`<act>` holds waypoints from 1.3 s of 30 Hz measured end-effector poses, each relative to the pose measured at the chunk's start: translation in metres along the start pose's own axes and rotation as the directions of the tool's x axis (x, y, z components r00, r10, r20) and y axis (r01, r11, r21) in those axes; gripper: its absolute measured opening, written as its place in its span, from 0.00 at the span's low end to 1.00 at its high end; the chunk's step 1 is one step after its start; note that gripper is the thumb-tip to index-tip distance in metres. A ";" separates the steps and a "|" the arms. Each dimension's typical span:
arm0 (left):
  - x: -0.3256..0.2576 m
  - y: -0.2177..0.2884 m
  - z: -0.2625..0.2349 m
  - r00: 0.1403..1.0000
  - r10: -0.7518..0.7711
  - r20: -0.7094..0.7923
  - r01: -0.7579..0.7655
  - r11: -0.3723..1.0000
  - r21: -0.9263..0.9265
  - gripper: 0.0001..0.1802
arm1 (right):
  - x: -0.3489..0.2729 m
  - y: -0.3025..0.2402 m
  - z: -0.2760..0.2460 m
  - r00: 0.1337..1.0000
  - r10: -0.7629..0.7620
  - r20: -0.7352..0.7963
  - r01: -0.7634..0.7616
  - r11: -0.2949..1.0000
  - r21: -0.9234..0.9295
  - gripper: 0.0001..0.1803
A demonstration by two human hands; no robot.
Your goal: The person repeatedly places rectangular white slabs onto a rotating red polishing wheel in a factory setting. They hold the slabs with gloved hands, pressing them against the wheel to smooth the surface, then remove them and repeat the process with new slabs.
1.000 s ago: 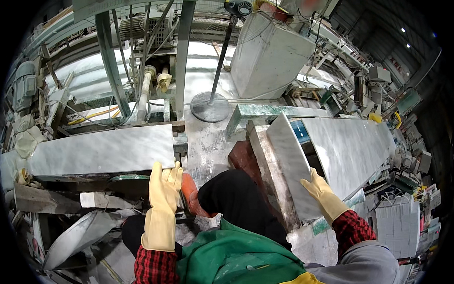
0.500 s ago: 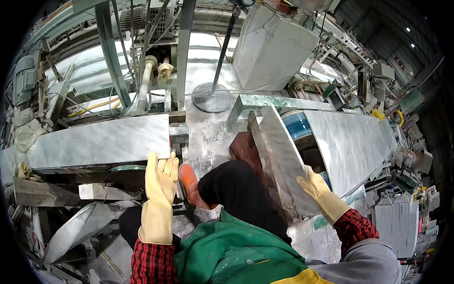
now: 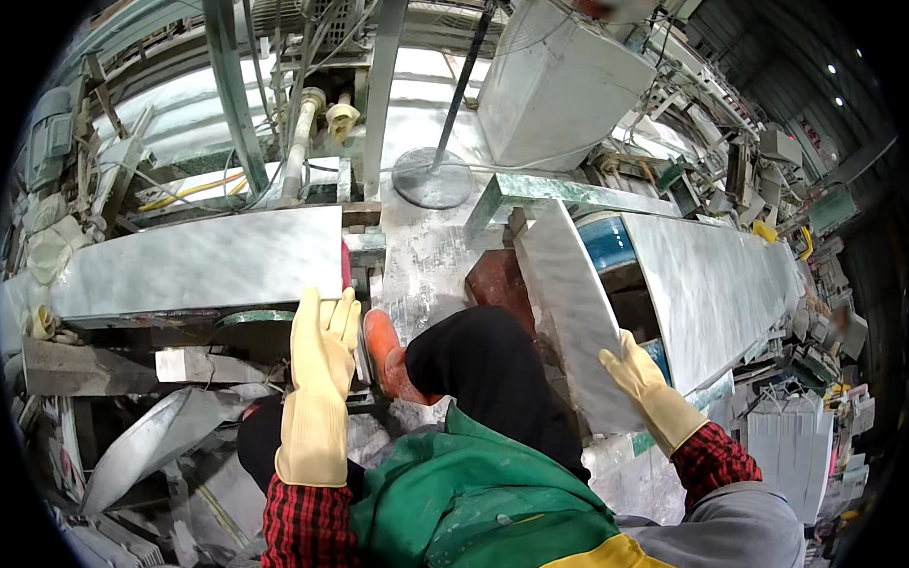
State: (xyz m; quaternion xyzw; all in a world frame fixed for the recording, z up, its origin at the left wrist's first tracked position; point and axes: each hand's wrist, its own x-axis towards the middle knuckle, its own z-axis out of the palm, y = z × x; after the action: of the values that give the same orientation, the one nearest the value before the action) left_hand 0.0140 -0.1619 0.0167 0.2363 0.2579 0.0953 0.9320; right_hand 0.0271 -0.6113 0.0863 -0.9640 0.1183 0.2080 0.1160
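My left hand point(image 3: 317, 399), in a cream rubber glove, is held open with the fingers stretched out, its tips at the near right corner of a long pale grey-veined marble slab point(image 3: 205, 260). On the other side, my right hand point(image 3: 656, 391), in a matching glove, grips the edge of a narrower marble slab point(image 3: 579, 308) that stands tilted. Its thumb lies on the slab's face, and the other fingers are partly hidden behind the edge. A third, wider marble slab point(image 3: 710, 283) lies just to the right of that one.
Orange boots point(image 3: 387, 357) stand on a dusty floor between the slabs. Ahead are a round-based metal stand point(image 3: 433, 178), a pale box-shaped block point(image 3: 567, 83) and a steel post point(image 3: 384, 91). Broken stone pieces point(image 3: 159, 439) lie at lower left. A blue cylinder point(image 3: 606, 241) shows between the right-hand slabs.
The view has shifted slightly. Both hands stay at the same slabs, and the raised knee has moved a little. More of a red thing shows beside the left slab's end.
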 end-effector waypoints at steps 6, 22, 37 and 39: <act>-0.012 0.002 0.001 0.991 -0.110 0.070 0.093 0.973 0.211 0.30 | 0.003 0.010 0.017 0.990 -0.111 -0.083 0.112 0.994 0.013 0.32; -0.005 -0.009 0.002 0.991 -0.061 0.119 0.032 0.971 0.238 0.35 | 0.016 0.032 0.037 0.945 -0.270 -0.186 0.274 0.962 -0.004 0.29; 0.010 0.000 -0.023 0.986 -0.031 0.162 0.035 0.999 -0.027 0.31 | 0.017 0.026 0.047 0.950 -0.268 -0.161 0.272 0.962 0.003 0.29; 0.006 -0.002 -0.005 0.997 -0.041 0.063 0.037 0.998 0.051 0.30 | 0.016 0.034 0.046 0.957 -0.243 -0.157 0.250 0.968 0.028 0.29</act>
State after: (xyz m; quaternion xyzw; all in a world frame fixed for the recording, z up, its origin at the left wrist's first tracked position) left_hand 0.0165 -0.1604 0.0092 0.2574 0.2350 0.0631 0.9352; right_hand 0.0148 -0.6341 0.0330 -0.9812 0.0109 0.1148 0.1546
